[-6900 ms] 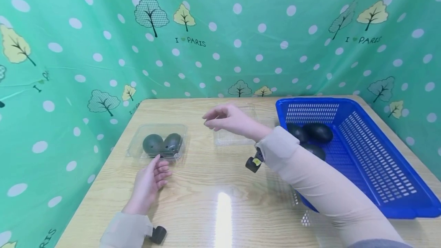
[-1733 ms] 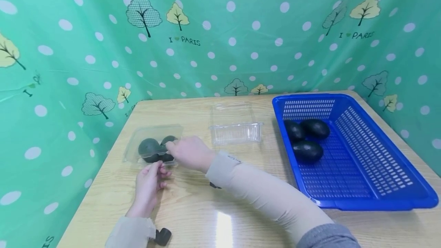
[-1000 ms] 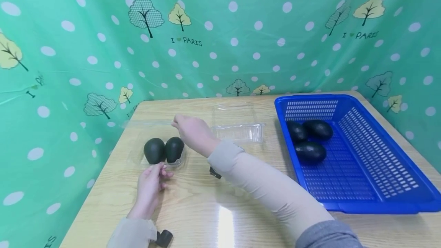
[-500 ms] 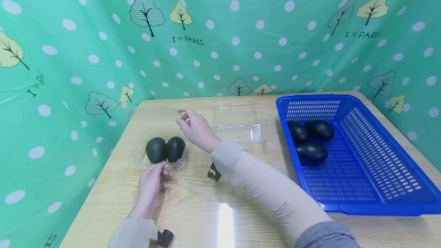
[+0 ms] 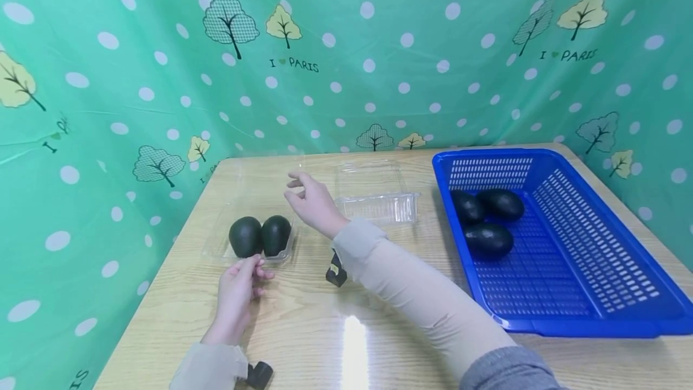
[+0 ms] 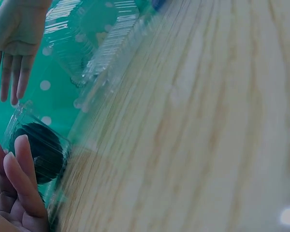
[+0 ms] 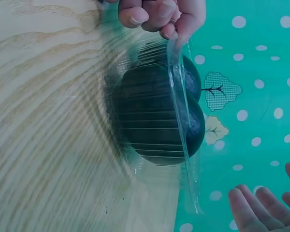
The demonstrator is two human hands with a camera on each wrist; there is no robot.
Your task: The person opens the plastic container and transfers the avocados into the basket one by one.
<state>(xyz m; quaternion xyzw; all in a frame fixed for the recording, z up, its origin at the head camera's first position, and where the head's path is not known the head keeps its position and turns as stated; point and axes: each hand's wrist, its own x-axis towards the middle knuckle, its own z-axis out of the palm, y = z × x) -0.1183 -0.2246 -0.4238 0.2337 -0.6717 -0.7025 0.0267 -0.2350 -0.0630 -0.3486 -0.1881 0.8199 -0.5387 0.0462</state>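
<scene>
Two dark, avocado-shaped fruits [image 5: 245, 237] sit side by side in a clear plastic clamshell box [image 5: 286, 253] at the table's left. My left hand [image 5: 234, 294] pinches the near rim of that box, as the right wrist view shows between thumb and finger. The box's clear lid [image 5: 265, 176] stands raised behind the fruits and is hard to make out. Beside the lid's right edge is my right hand [image 5: 318, 208], fingers extended and nothing held; whether a fingertip touches the lid I cannot tell. In the left wrist view the right hand [image 6: 20, 29] hangs above the box.
A second clear clamshell box [image 5: 376, 208] stands with its lid up at mid-table. On the right is a blue plastic basket [image 5: 547, 318] with three more dark fruits [image 5: 489, 239] along its left side. A green patterned cloth [image 5: 379, 95] hangs behind the table.
The box lid has swung up and back from over the two fruits. My right hand first gripped its edge, then its fingers loosened and shifted slightly right. My left hand stays at the near rim.
</scene>
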